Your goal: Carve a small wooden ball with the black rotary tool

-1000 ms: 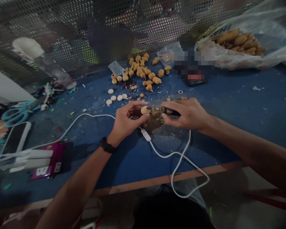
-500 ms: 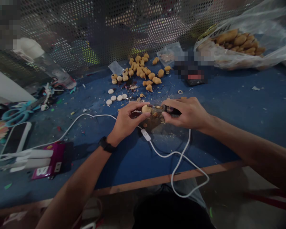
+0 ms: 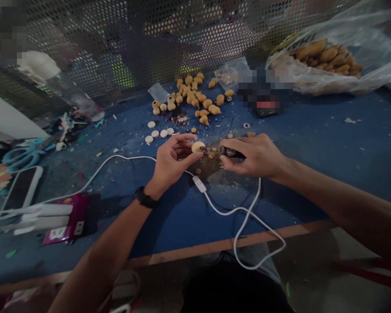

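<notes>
Between the thumb and fingers of my left hand [image 3: 174, 158] is a small pale gourd [image 3: 198, 147], its dark opening turned to the right. A black rotary tool [image 3: 232, 153] lies in my right hand [image 3: 256, 156], its tip pointing left at the gourd's opening. Whether the tip is inside the opening is too small to tell. A white cable [image 3: 258, 191] runs down from under my right hand. Small shavings and a round cut piece [image 3: 198, 171] lie on the blue table below my hands.
Behind my hands lie many small gourds [image 3: 192, 91] and several white discs [image 3: 155, 134]. A plastic bag of gourds [image 3: 329, 56] is at the back right. At left are blue scissors [image 3: 24, 156], a phone [image 3: 22, 187] and a purple power bank [image 3: 74, 217]. An inline switch [image 3: 199, 184] sits nearer me.
The gourd has turned in my left hand, showing its dark opening, and my left upper fingers have lifted and shifted slightly left. My right hand has moved a little left with the tool.
</notes>
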`<state>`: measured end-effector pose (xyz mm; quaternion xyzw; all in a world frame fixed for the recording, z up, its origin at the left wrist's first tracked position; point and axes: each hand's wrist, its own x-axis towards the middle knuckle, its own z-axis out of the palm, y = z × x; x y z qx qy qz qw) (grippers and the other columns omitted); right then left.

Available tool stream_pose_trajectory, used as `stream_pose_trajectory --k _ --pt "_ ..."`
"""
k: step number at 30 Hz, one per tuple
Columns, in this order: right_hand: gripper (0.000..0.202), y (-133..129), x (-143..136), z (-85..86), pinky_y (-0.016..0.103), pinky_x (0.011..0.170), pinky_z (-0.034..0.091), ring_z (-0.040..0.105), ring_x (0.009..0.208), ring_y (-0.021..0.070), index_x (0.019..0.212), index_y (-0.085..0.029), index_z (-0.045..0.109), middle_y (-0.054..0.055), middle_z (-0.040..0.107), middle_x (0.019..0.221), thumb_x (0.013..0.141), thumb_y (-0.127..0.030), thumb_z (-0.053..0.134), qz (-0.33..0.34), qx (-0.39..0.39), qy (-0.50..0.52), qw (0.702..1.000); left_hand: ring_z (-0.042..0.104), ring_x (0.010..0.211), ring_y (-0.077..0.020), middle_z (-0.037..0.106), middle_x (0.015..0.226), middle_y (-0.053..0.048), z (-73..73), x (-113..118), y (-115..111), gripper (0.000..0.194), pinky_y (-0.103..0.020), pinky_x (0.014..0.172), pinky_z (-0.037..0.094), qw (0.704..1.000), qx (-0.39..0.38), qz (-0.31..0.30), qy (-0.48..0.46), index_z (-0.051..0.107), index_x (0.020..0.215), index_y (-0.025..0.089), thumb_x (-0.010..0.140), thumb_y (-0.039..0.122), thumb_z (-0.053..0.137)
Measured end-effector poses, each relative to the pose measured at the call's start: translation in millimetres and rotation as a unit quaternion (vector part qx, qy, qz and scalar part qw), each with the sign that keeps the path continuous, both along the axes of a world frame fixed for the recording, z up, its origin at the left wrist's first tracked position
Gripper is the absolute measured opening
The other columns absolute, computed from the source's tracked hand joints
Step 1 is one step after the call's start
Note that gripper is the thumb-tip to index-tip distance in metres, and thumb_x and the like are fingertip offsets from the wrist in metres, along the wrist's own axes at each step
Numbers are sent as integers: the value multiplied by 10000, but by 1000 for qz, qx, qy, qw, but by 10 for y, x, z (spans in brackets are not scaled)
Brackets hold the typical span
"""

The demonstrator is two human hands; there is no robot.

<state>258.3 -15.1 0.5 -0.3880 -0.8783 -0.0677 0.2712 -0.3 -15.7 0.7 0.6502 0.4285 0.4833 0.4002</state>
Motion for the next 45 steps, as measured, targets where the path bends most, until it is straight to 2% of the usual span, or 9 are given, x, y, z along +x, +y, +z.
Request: stream_pose_trajectory --k 7,16,26,30,36,45 --pt "295 5 8 8 290 597 425 706 680 189 1089 -211 744 45 795 810 979 -365 518 3 0 20 1000 759 819 -149 772 905 -20 4 20 -25 478 -269 786 672 1000 3 6 -3 748 1083 197 711 429 938" --pt "293 -8 -15 -18 292 577 401 705 654 183 1065 -202 748 47 800 801 994 -377 524 10 25 27 999 814 912 -194 834 1060 -73 3 11 -31 424 -325 870 699 999 -32 -17 -35 794 1049 185 712 389 952" --pt "315 -1 -18 -14 299 604 416 702 669 190 1059 -212 745 51 796 798 992 -386 492 -9 2 27 1000 817 829 -222 845 986 -74 30 26 -78 487 -336 711 728 995 -88 -31 -40 809 1034 188 650 427 988" --pt "320 -18 -18 -13 298 598 415 703 660 183 1073 -212 750 47 801 801 1005 -398 500 10 15 31 999 820 839 -191 847 985 -56 41 28 -75 416 -307 778 726 996 -72 -26 -42 817 1014 201 676 383 977" --pt "308 -34 -29 -1 302 589 407 704 663 182 1084 -220 749 28 804 797 997 -398 512 23 20 27 999 821 817 -211 843 932 -50 43 30 -80 430 -307 684 721 997 -69 -25 -39 809 1028 199 692 419 963" --pt "353 -20 -11 -4 313 600 421 706 662 202 1085 -202 754 61 801 815 1017 -403 472 5 12 26 1000 811 830 -195 845 946 -66 56 38 -61 471 -318 815 712 997 -68 -10 -41 824 998 177 630 415 995"
